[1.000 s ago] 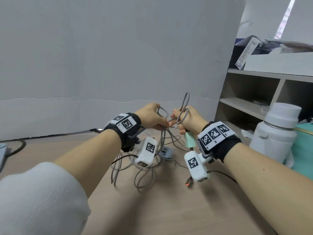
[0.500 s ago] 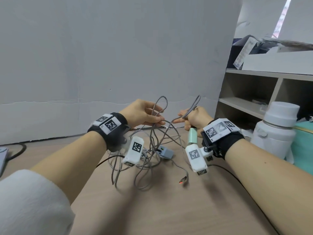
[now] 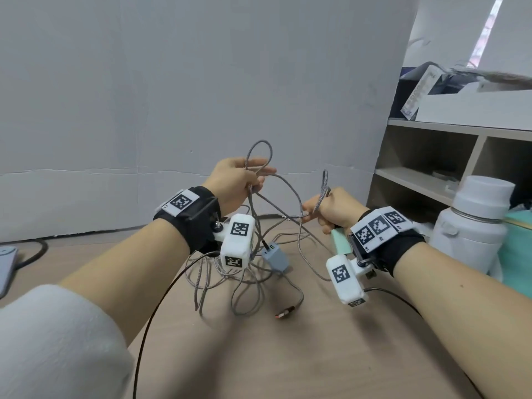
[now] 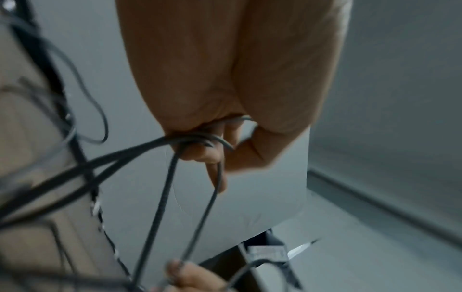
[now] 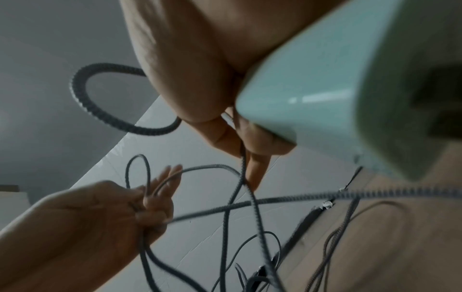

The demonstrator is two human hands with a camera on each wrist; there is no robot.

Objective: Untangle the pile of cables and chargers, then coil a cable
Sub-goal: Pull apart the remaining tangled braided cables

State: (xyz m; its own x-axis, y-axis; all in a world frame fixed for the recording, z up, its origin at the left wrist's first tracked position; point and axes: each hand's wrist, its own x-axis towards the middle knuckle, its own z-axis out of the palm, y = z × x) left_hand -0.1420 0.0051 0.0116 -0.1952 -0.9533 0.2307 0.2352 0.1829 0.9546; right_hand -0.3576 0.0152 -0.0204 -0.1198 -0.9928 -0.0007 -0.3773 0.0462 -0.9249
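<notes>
A tangle of grey braided cables (image 3: 247, 272) lies on the wooden table (image 3: 288, 355), with a small grey charger block (image 3: 275, 256) in it and a loose USB plug (image 3: 285, 313) at the front. My left hand (image 3: 244, 182) is raised and grips a loop of grey cable (image 3: 260, 151) (image 4: 175, 177). My right hand (image 3: 325, 211) holds a mint-green charger (image 3: 339, 243) (image 5: 337, 110) in its palm and pinches another stretch of the cable (image 5: 107, 102). Cable strands run between both hands, above the pile.
A white flask (image 3: 478, 226) stands at the right beside a teal item (image 3: 518, 249). An open shelf unit (image 3: 431, 168) with a white box on top is behind it. A grey wall panel rises at the back. A black cord (image 3: 31, 254) runs at the far left.
Both hands have moved apart. The left hand rose and went left with its loop, the right stayed lower at the right, and the cable now stretches between them.
</notes>
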